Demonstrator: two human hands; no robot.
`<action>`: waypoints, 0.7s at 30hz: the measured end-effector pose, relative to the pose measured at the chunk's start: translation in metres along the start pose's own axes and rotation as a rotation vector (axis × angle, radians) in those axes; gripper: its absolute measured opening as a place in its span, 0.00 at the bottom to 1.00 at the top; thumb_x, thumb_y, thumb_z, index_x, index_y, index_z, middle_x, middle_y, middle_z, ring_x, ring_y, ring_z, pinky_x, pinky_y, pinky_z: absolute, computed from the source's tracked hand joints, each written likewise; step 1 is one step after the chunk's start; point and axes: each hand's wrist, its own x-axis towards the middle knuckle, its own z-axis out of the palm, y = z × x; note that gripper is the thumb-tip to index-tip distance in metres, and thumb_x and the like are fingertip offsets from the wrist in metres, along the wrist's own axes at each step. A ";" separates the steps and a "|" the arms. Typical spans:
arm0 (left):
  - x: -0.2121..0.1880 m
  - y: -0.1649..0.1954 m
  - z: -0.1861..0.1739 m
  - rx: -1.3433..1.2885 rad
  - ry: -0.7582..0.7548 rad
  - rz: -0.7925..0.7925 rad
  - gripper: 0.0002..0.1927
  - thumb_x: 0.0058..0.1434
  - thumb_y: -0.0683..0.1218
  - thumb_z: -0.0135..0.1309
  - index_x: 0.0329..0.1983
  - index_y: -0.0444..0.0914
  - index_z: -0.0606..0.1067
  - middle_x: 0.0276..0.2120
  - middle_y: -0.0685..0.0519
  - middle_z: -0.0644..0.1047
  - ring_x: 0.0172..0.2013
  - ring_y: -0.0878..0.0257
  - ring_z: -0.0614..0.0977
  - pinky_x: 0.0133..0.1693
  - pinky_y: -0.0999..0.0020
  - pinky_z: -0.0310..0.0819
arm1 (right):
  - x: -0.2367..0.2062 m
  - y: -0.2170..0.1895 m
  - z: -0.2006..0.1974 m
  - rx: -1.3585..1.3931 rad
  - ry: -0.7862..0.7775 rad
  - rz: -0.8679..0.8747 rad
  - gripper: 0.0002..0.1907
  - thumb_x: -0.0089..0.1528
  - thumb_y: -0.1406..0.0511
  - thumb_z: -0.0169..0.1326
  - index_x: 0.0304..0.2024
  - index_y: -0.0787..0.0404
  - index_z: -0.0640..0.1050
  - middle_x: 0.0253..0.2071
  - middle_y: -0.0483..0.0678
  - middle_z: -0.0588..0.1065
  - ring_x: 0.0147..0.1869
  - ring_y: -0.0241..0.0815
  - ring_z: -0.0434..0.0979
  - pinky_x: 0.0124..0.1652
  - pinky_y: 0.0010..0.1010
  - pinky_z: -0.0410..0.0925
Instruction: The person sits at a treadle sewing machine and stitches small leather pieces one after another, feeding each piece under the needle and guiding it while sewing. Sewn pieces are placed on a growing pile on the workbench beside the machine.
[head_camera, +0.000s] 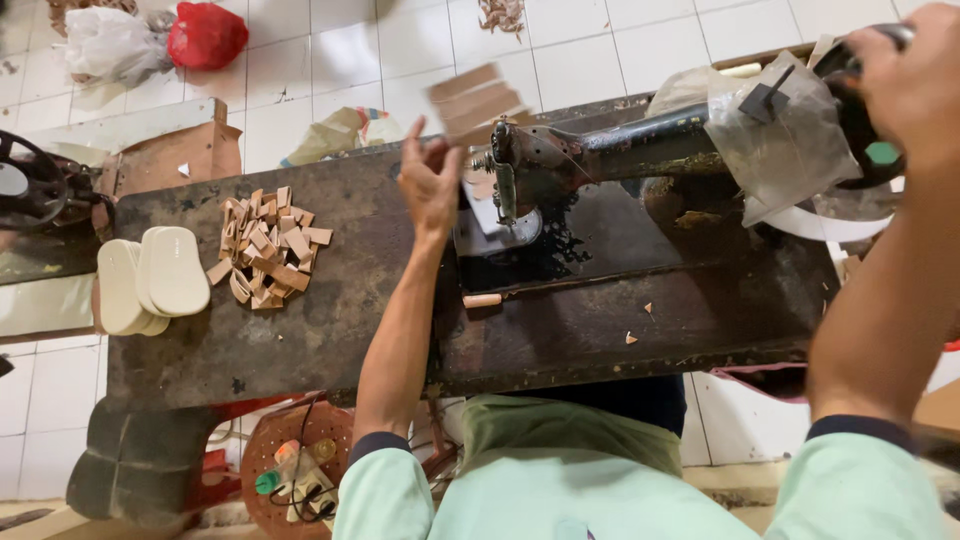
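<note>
Left hand: the left hand (430, 185) is lifting a joined strip of tan leather pieces (478, 100) by its near end, thumb and fingers pinching it while the rest of the hand is staying loosely open.
Strip: it is hanging blurred in the upper middle of the frame, just above the sewing machine head (520, 165); it is looking light, thin and floppy, so a pinch at one end is probably enough, though it may swing.
Right hand: the right hand (915, 85) is resting curled over the handwheel (850, 95) at the upper right edge; how firmly it is gripping, I cannot tell.
Edges: the worn table (330, 330) is ending close at the person's lap.
Open room: the heap of cut leather tabs (268, 250) and pale insoles (155, 280) are lying centre left, well apart from the needle area.
</note>
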 end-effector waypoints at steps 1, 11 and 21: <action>0.005 0.001 -0.004 0.014 0.044 0.019 0.34 0.65 0.40 0.58 0.72 0.33 0.59 0.47 0.40 0.82 0.46 0.54 0.87 0.46 0.63 0.83 | 0.015 -0.006 -0.001 -0.035 -0.097 -0.012 0.21 0.72 0.54 0.60 0.44 0.68 0.81 0.33 0.62 0.78 0.33 0.57 0.80 0.33 0.46 0.71; 0.026 -0.023 -0.046 0.001 0.286 0.188 0.29 0.62 0.35 0.62 0.65 0.29 0.64 0.50 0.44 0.78 0.48 0.57 0.83 0.51 0.65 0.80 | -0.041 -0.023 -0.026 -0.092 0.191 -0.155 0.20 0.76 0.56 0.54 0.46 0.69 0.78 0.39 0.65 0.78 0.43 0.64 0.79 0.42 0.50 0.69; 0.017 -0.024 -0.059 -0.125 0.143 0.306 0.20 0.69 0.33 0.47 0.64 0.30 0.65 0.57 0.43 0.73 0.54 0.54 0.79 0.55 0.60 0.81 | -0.163 0.063 -0.039 -0.035 -0.185 0.338 0.23 0.66 0.50 0.66 0.44 0.65 0.81 0.37 0.58 0.79 0.42 0.55 0.80 0.44 0.42 0.73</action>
